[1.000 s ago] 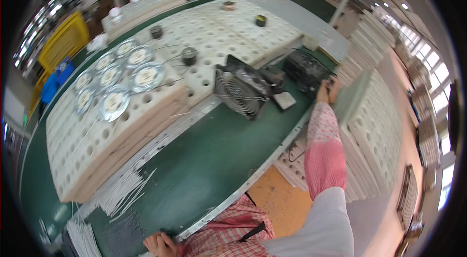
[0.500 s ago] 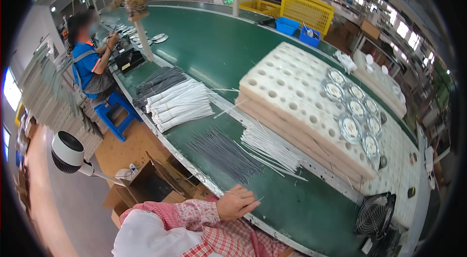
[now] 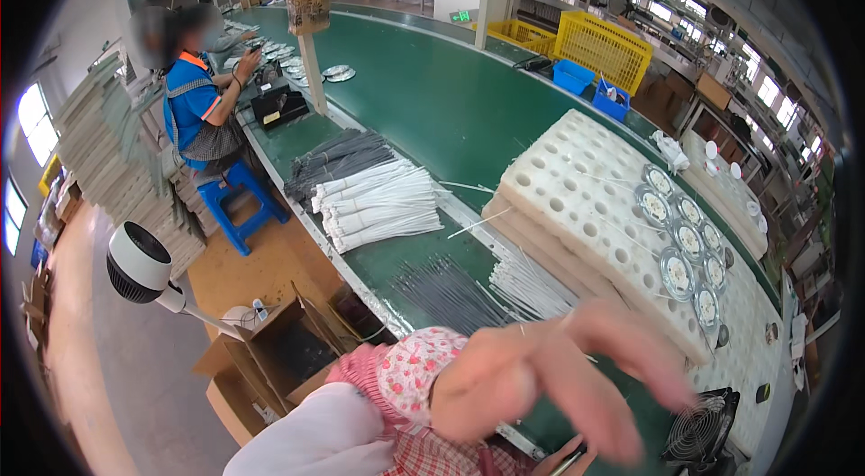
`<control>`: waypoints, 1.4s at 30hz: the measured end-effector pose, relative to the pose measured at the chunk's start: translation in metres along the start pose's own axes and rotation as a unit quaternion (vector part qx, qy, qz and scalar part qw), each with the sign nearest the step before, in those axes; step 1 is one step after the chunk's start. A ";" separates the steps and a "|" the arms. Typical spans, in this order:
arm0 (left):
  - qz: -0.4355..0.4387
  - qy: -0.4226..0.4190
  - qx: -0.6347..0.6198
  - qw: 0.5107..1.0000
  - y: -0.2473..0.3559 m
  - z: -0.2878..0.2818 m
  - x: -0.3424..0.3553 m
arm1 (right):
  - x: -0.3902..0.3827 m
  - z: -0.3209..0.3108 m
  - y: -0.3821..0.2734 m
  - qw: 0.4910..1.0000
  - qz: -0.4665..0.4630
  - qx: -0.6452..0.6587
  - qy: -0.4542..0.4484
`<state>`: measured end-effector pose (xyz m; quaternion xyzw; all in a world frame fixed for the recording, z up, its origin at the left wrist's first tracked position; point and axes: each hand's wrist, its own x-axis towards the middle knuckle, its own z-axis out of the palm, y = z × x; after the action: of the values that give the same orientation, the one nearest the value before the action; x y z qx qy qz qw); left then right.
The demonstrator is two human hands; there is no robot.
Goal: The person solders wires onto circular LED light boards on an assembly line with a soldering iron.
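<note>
My left hand [image 3: 541, 377], blurred, is raised close to the camera with fingers apart and nothing visible held. Behind it lie loose grey cable ties [image 3: 441, 291] and white cable ties [image 3: 527, 287] on the green bench. My right hand [image 3: 568, 458] shows only partly at the lower edge, beside a thin metal object I cannot make out. To its right sits a black fan with a wire guard [image 3: 698, 426]. Perforated foam blocks [image 3: 568, 178] carry round silvery discs [image 3: 676, 273].
A co-worker [image 3: 194, 115] sits on a blue stool [image 3: 225, 196] at left, near bundled ties [image 3: 369, 210]. A post [image 3: 311, 70] stands on the bench [image 3: 396, 70]. A white fan [image 3: 135, 264] and cardboard box [image 3: 270, 359] are below. Yellow crates [image 3: 604, 48] stand behind.
The view has swung left from the bench's right end, where my right hand was reaching. My left hand has risen from the bench edge toward the camera, its fingers spreading.
</note>
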<state>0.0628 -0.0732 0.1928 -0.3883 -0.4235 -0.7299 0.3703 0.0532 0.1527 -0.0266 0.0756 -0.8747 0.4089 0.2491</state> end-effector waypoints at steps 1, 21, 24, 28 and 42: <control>0.045 0.062 -0.069 0.995 0.013 0.027 0.015 | -0.001 0.001 -0.002 1.000 -0.006 0.003 -0.011; -0.214 -0.127 0.621 0.743 -0.033 -0.112 -0.095 | -0.004 -0.001 0.023 0.999 -0.030 -0.026 -0.032; -0.199 -0.060 0.781 0.590 0.001 -0.188 -0.103 | -0.002 -0.001 0.024 0.995 -0.051 -0.054 -0.061; -0.258 -0.003 0.853 0.454 0.038 -0.265 -0.124 | 0.000 -0.001 0.016 0.991 -0.071 -0.059 -0.093; -0.332 -0.077 0.884 0.320 0.043 -0.323 -0.128 | -0.002 0.009 0.013 0.984 -0.138 -0.107 -0.015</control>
<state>0.0725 -0.3549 -0.0151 0.2871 -0.9382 0.0477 0.1873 0.0475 0.1540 -0.0413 0.1750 -0.8979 0.2737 0.2969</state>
